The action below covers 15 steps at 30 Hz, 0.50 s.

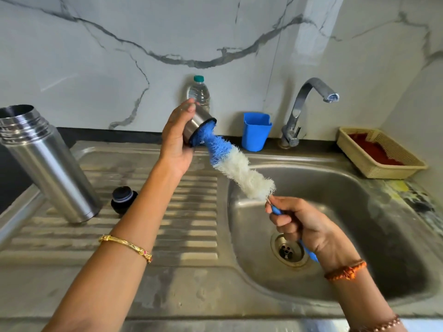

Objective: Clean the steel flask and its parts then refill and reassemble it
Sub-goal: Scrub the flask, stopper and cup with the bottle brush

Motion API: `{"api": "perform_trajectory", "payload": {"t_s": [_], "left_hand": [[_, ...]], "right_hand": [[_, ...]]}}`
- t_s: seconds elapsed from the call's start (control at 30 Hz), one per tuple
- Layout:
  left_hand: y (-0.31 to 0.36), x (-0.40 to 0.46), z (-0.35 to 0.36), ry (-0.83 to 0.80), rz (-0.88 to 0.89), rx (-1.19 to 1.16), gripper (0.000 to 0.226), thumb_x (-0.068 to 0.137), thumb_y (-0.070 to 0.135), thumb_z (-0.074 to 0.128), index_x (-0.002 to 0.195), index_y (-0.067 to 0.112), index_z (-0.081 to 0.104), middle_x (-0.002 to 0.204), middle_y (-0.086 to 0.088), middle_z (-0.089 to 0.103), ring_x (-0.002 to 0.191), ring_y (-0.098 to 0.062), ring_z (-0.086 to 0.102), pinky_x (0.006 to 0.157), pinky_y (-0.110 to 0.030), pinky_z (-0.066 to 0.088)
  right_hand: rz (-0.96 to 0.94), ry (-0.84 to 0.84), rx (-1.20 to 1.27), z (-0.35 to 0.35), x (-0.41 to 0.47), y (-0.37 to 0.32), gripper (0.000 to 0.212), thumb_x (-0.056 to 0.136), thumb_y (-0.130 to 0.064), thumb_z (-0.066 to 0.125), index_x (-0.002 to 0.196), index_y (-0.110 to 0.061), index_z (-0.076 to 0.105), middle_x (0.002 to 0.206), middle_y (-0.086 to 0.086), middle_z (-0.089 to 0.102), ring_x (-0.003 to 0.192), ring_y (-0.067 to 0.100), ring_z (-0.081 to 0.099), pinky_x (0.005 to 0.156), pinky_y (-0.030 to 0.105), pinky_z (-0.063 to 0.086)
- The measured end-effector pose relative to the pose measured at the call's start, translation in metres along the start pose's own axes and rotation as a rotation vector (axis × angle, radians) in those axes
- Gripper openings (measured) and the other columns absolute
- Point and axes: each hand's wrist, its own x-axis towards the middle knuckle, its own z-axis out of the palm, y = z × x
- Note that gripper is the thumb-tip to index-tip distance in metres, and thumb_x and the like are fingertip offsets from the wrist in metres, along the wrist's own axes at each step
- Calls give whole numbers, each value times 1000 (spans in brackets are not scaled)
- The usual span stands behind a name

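- Left hand (178, 140) wraps its fingers round the small brushed-steel flask cup (199, 124), which I see held above the ribbed drainboard, open mouth tipped right and down toward the basin.
- Right hand (304, 227) grips the blue handle of the long blue-and-white bottle brush (236, 167); its blue tip is pushed into the cup's mouth.
- I read the brush's long axis running from lower right up to upper left.
- On the steel sink (196, 279) drainboard, the tall shiny steel flask body (48, 164) stands upright, mouth open.
- Just beside it sits the round black stopper (123, 198).
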Motion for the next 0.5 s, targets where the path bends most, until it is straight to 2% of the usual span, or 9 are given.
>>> {"api": "perform_trajectory", "payload": {"t_s": [0.03, 0.07, 0.13, 0.17, 0.2, 0.27, 0.33, 0.43, 0.5], "left_hand": [[1, 2, 1, 9, -9, 4, 48, 37, 34, 91, 79, 26, 69, 87, 3, 66, 77, -13, 64, 64, -28, 55], [4, 3, 2, 40, -28, 20, 44, 46, 32, 89, 82, 26, 66, 90, 2, 64, 77, -14, 64, 63, -30, 55], [8, 5, 5, 146, -80, 67, 28, 68, 23, 79, 90, 24, 62, 95, -2, 61, 85, -18, 61, 64, -34, 56], [9, 5, 4, 202, -103, 84, 25, 72, 20, 75, 92, 22, 60, 100, -5, 60, 91, -22, 60, 66, -37, 56], [9, 5, 2, 254, -120, 91, 25, 72, 19, 75, 93, 20, 60, 105, -9, 59, 97, -25, 60, 67, -38, 55], [9, 3, 3, 317, -149, 102, 23, 71, 18, 76, 89, 18, 61, 112, -13, 60, 103, -27, 60, 67, -40, 55], [8, 1, 6, 335, -173, 107, 21, 72, 18, 76, 86, 17, 60, 111, -13, 61, 101, -28, 61, 70, -41, 55], [9, 1, 9, 356, -174, 100, 20, 74, 19, 75, 83, 16, 58, 100, -11, 61, 95, -27, 61, 72, -41, 54], [11, 2, 11, 367, -157, 85, 19, 74, 18, 74, 82, 16, 58, 97, -10, 61, 92, -25, 61, 68, -39, 54]], "right_hand": [[-27, 17, -56, 1, 0, -4, 27, 90, -28, 46, 67, -15, 50, 43, -8, 25, 32, 1, 15, 32, 9, 9], [-88, 49, -108, 1, 2, -6, 28, 93, -28, 45, 69, -15, 51, 44, -7, 28, 33, 1, 16, 33, 9, 10], [-225, 119, -206, 8, 2, -8, 17, 92, -23, 54, 76, -16, 54, 48, -5, 38, 36, 3, 22, 34, 13, 14], [-304, 163, -272, 10, 3, -6, 10, 88, -18, 60, 80, -15, 55, 52, -4, 44, 39, 5, 29, 36, 15, 20], [-416, 256, -381, 11, 4, -2, 9, 84, -14, 65, 83, -15, 56, 56, -3, 50, 43, 9, 36, 40, 17, 27], [-734, 609, -731, 8, 8, 9, 12, 80, -15, 68, 84, -12, 58, 61, -4, 57, 49, 16, 50, 48, 26, 39], [-955, 953, -1049, 4, 9, 17, 17, 81, -28, 65, 78, -11, 62, 61, -2, 59, 48, 22, 55, 43, 26, 38], [-1036, 1269, -1199, -16, 9, 22, 44, 82, -54, 56, 70, -13, 66, 59, 6, 58, 44, 26, 53, 38, 25, 34], [-1013, 1344, -1178, -28, 8, 24, 57, 82, -63, 48, 67, -11, 66, 54, 7, 56, 41, 27, 51, 40, 25, 34]]}}
